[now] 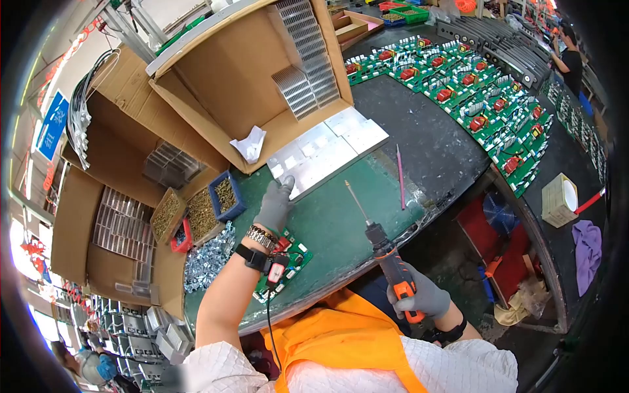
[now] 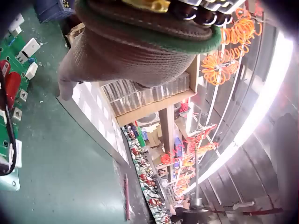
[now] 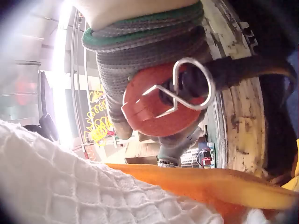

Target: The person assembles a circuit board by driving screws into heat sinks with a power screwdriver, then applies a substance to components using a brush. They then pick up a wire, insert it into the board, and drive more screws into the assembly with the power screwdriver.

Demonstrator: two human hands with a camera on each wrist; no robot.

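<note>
Here we are with the left hand (image 1: 272,208) in the middle of the frame, a fingertip at the near corner of the plates (image 1: 321,154); we can't tell whether it pinches them, as the other fingers are hidden. The plates lie flat on the bench (image 1: 327,229), upper centre, beside the box (image 1: 229,52). Lower right, our right hand (image 1: 426,295) grips the driver (image 1: 393,262), fingers curled round it, bit up and left. Risks? A careless swing could scratch the plates, an uneven push could skew them, and that cable (image 1: 270,321) by the board (image 1: 298,259) could snag its parts.
</note>
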